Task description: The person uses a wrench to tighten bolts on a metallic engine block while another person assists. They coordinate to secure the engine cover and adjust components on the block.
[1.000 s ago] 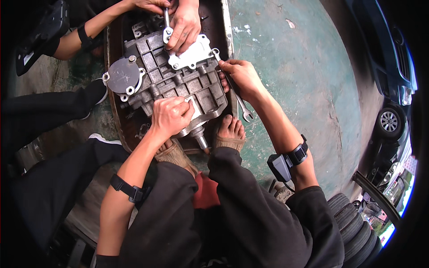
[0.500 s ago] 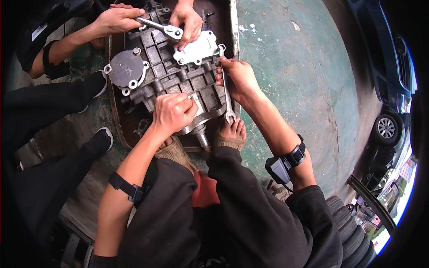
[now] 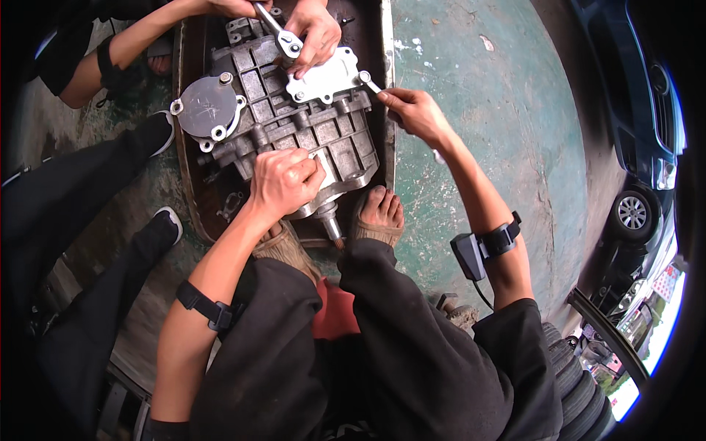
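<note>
A grey metal gearbox casing [image 3: 338, 143] lies in a shallow tray, its splined shaft [image 3: 333, 224] pointing toward me. My left hand [image 3: 287, 180] is closed in a fist on the casing's near end; whatever its fingers hold is hidden. Beyond the tray's right edge, my right hand [image 3: 418, 114] grips a combination wrench [image 3: 372, 84]. The wrench's ring end sits at the right corner of a bright cover plate [image 3: 327, 77]. A co-worker's hand [image 3: 316, 33] rests by that plate, while their other hand holds a ratchet [image 3: 285, 38] with its head over the plate's left side.
A round grey cover [image 3: 208, 108] with bolt lugs sits on the casing's left side. The tray's rim [image 3: 389, 95] runs along the right. A co-worker's shoe [image 3: 169, 224] is at left. Stacked tyres [image 3: 581, 386] and parked cars [image 3: 647, 213] stand to the right.
My right hand has swung the wrench's free end outward to the right, away from my foot. The co-worker's ratchet handle has swung up and away. My left hand stays in place.
</note>
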The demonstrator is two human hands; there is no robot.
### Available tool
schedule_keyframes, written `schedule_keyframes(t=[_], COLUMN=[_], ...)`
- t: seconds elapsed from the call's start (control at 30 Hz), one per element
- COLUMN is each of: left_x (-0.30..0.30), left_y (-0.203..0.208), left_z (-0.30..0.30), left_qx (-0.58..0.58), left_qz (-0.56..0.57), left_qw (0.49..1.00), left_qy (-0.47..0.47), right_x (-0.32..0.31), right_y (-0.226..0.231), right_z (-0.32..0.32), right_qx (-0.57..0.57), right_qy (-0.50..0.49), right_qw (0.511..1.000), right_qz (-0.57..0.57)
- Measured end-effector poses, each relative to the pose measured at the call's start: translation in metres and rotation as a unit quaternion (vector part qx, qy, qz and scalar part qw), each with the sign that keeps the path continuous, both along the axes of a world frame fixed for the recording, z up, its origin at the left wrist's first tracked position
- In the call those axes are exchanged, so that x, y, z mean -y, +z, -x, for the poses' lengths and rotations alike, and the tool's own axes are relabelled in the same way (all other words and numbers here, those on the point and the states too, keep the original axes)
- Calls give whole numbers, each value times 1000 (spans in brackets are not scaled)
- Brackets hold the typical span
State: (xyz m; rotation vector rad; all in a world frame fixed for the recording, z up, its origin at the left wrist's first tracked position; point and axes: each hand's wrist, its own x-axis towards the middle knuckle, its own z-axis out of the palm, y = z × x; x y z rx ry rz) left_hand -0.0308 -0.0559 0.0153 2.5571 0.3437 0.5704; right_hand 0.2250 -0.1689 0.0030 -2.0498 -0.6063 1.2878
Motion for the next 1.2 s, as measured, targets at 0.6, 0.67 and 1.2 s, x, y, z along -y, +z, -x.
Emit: schedule_keyframes(t=[0.6,0.67,1.2], left_x=[0,0,0], left_y=[2,1,2], left_z=[1,0,0], left_qx=[-21,-18,-19], left_qz=[-4,-10,-5], left_qw=[1000,1000,1000], left_qy=[6,4,0], right_x=[-107,-107,-91], right_y=[-16,-20,-14], right_z=[-77,-75,-63], right_qx=[606,638,599], right_qy=[502,492,484], right_qw=[600,568,627], right_qz=[-142,-165,-115])
